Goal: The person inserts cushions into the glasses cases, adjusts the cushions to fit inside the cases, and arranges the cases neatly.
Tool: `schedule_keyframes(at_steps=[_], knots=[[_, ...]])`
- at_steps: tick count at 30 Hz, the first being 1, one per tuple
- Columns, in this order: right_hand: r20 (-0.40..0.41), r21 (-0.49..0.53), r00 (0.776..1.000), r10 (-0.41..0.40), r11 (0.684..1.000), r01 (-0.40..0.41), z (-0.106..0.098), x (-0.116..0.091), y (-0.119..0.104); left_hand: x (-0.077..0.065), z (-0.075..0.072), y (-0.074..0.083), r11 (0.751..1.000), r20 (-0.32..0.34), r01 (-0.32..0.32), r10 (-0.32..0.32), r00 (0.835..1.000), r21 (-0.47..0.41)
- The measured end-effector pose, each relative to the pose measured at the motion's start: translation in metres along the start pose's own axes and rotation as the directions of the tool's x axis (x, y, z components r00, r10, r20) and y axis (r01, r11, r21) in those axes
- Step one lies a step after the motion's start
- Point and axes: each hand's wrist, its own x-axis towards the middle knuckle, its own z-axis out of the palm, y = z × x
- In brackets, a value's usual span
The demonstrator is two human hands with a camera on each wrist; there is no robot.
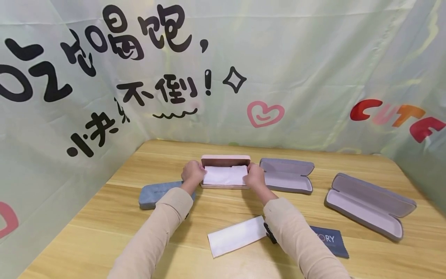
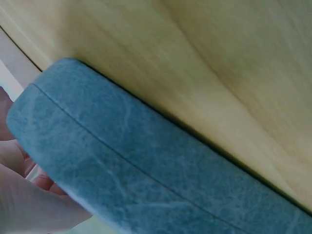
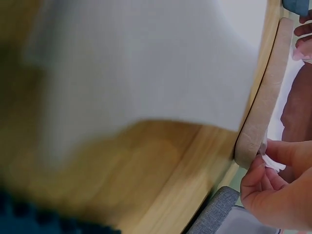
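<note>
A pink glasses case (image 1: 225, 158) stands with its lid up near the back of the table. Inside it lies a folded white cloth (image 1: 224, 175). My left hand (image 1: 193, 171) pinches the cloth's left end at the case's left side, and the right hand (image 1: 255, 176) pinches its right end. Close up in the right wrist view, thumb and forefinger of the right hand (image 3: 278, 187) meet at the corner of the pink case (image 3: 265, 97). The left wrist view shows only part of the left hand (image 2: 34, 200) behind a closed blue glasses case (image 2: 146, 146).
Two open grey-purple glasses cases, a nearer one (image 1: 287, 182) and a larger one (image 1: 366, 209), stand to the right. Another folded white cloth (image 1: 237, 236) lies in front. A dark blue lettered cloth (image 1: 332, 244) is partly hidden by the right sleeve. Printed curtains surround the table.
</note>
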Motion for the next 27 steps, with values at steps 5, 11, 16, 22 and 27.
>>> schedule_keyframes(at_steps=[5,11,16,22,27], knots=[[-0.021,-0.034,1.0,0.007,0.999,-0.008,0.003,0.0,0.0,0.0,0.0,-0.002,1.0,-0.002,-0.012,0.012,1.0,0.008],[-0.014,-0.096,1.0,0.025,0.995,-0.026,0.002,-0.003,-0.002,-0.002,-0.006,-0.005,0.996,-0.011,-0.083,0.083,0.996,-0.042],[-0.02,-0.099,1.0,-0.014,0.995,0.011,-0.001,-0.005,-0.001,0.004,-0.009,-0.012,0.981,0.074,-0.161,0.169,0.983,-0.107],[0.04,0.01,0.997,-0.063,0.998,0.063,-0.013,-0.007,0.002,0.05,0.017,-0.051,0.894,0.173,-0.39,0.429,0.886,-0.219],[0.15,0.149,0.987,-0.054,0.988,0.032,-0.02,-0.007,0.006,0.049,0.01,-0.052,0.897,0.353,-0.425,0.439,0.826,-0.122]])
